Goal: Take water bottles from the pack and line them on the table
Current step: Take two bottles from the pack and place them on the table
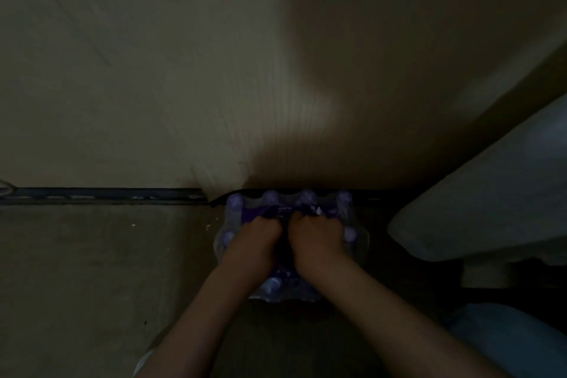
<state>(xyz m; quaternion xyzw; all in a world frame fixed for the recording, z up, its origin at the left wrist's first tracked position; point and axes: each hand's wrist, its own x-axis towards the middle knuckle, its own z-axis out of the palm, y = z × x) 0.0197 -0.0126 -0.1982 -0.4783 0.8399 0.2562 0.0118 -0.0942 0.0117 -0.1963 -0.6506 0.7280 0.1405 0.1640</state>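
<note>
A shrink-wrapped pack of water bottles with purple caps and a purple label stands on the floor, low in the dim head view, against the base of a wall. My left hand and my right hand are side by side on top of the pack, both curled with the fingers dug into the plastic wrap at its middle. Several caps show around my hands; the middle bottles are hidden under them. No bottle is out of the pack.
A pale wall rises just behind the pack, with a dark baseboard strip along its foot. The grey concrete floor spreads to the left. A light rounded object juts in at the right. The scene is very dark.
</note>
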